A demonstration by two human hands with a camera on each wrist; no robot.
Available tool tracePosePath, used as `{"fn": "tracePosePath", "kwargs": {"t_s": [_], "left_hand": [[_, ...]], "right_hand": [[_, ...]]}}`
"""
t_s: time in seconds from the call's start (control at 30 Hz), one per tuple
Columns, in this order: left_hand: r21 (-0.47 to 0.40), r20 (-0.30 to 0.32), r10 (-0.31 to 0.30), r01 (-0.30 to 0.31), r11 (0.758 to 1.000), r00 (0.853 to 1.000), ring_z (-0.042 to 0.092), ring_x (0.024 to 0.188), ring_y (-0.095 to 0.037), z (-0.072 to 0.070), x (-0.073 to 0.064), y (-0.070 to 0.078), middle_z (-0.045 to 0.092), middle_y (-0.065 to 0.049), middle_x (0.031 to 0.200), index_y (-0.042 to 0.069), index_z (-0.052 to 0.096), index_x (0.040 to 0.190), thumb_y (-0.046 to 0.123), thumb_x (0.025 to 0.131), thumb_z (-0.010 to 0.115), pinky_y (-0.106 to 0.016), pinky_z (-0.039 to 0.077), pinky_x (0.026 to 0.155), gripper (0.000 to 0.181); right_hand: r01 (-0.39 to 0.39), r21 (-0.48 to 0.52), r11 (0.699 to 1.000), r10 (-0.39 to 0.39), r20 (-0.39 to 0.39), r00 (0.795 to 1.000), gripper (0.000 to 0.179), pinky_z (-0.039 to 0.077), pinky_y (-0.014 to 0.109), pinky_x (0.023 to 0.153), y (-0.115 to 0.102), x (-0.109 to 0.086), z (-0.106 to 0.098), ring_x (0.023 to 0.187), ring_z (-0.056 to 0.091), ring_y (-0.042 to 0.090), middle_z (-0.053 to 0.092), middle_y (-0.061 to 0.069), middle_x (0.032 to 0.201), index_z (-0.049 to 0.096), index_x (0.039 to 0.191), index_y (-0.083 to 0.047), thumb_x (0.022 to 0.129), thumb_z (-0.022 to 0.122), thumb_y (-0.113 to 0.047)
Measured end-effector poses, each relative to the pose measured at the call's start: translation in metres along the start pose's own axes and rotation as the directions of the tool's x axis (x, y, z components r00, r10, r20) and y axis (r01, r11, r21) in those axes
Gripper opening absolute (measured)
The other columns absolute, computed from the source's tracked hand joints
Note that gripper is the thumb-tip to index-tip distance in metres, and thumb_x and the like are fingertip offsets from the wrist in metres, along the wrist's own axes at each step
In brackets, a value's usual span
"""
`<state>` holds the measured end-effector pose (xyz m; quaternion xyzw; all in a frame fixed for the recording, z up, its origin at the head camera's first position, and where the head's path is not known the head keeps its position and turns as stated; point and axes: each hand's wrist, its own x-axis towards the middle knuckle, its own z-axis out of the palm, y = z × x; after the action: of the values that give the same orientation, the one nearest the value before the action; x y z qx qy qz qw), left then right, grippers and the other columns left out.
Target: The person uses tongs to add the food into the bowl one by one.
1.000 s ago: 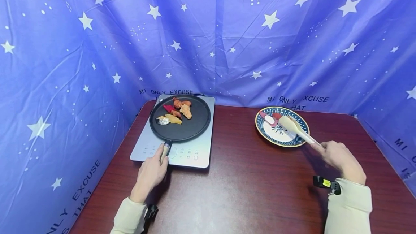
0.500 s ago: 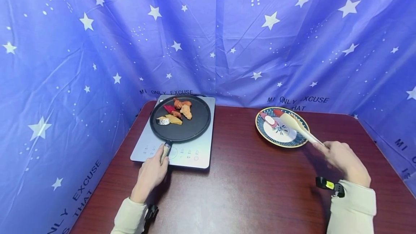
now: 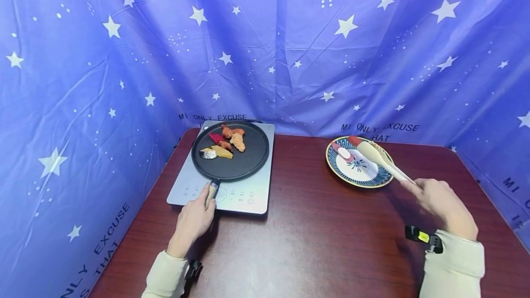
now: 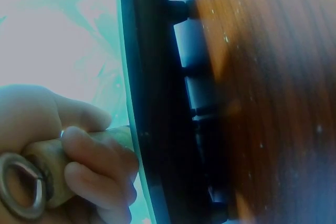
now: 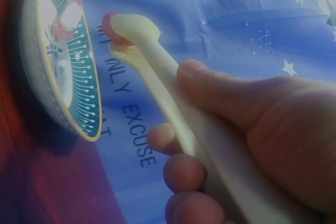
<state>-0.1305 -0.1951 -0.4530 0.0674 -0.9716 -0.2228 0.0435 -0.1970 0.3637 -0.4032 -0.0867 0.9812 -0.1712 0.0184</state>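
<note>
My left hand (image 3: 194, 220) grips the handle (image 3: 212, 191) of a flat black frying pan (image 3: 240, 165), which sits on a silver induction cooker (image 3: 260, 197). In the pan lie several food pieces, among them a fried chicken piece (image 3: 238, 142) and yellow slices (image 3: 221, 152). At the right, my right hand (image 3: 445, 206) holds cream-coloured tongs (image 5: 168, 74), thumb on one arm and fingers on the other. Between their tips is a red piece (image 5: 108, 27), mostly covered; its kind is hidden. In the right wrist view it stands clear of the patterned plate (image 5: 90, 129). A pink-and-white piece (image 3: 343, 153) lies on that plate.
A dark red wooden table (image 3: 314, 233) carries everything. Blue curtains (image 3: 273, 36) with white stars hang behind and along the left side. The cooker stands near the table's back left, the plate at the back right.
My right hand has drawn slightly to the right and toward me. The tongs have lifted a little with the red piece. The left hand and pan hold still.
</note>
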Motion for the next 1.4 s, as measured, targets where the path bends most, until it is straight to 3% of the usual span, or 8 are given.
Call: {"fn": "tracePosePath", "kwargs": {"t_s": [0.2, 0.8, 1.4], "left_hand": [[-0.002, -0.005, 0.0, 0.0, 1.0, 1.0, 0.062, 0.074, -0.042, 0.0, 0.0, 0.0, 0.063, -0.029, 0.099, 0.011, 0.04, 0.144, 0.027, 0.094, 0.048, -0.051, 0.046, 0.061, 0.053], [-0.012, -0.011, 0.015, -0.015, 1.0, 1.0, 0.062, 0.072, -0.042, -0.001, -0.001, 0.0, 0.064, -0.029, 0.097, 0.01, 0.04, 0.144, 0.027, 0.093, 0.049, -0.05, 0.046, 0.058, 0.054], [-0.013, -0.01, 0.01, -0.01, 1.0, 1.0, 0.062, 0.074, -0.042, 0.0, -0.002, -0.001, 0.063, -0.029, 0.099, 0.011, 0.04, 0.144, 0.027, 0.093, 0.049, -0.051, 0.046, 0.061, 0.054]], "right_hand": [[0.012, 0.002, 1.0, -0.012, -0.013, 1.0, 0.045, 0.034, 0.034, 0.053, -0.005, 0.001, -0.006, 0.05, 0.046, 0.016, 0.047, -0.003, 0.051, 0.057, 0.079, -0.005, 0.1, 0.041, -0.042], [0.063, -0.059, 0.996, -0.065, -0.026, 0.998, 0.047, 0.038, 0.041, 0.06, -0.027, 0.013, -0.015, 0.058, 0.046, 0.019, 0.043, -0.002, 0.055, 0.065, 0.09, -0.001, 0.099, 0.043, -0.042], [0.182, -0.073, 0.981, -0.186, -0.052, 0.981, 0.039, 0.038, 0.035, 0.057, -0.073, 0.029, -0.018, 0.051, 0.045, 0.013, 0.042, -0.005, 0.05, 0.062, 0.078, -0.01, 0.099, 0.045, -0.038]]}}
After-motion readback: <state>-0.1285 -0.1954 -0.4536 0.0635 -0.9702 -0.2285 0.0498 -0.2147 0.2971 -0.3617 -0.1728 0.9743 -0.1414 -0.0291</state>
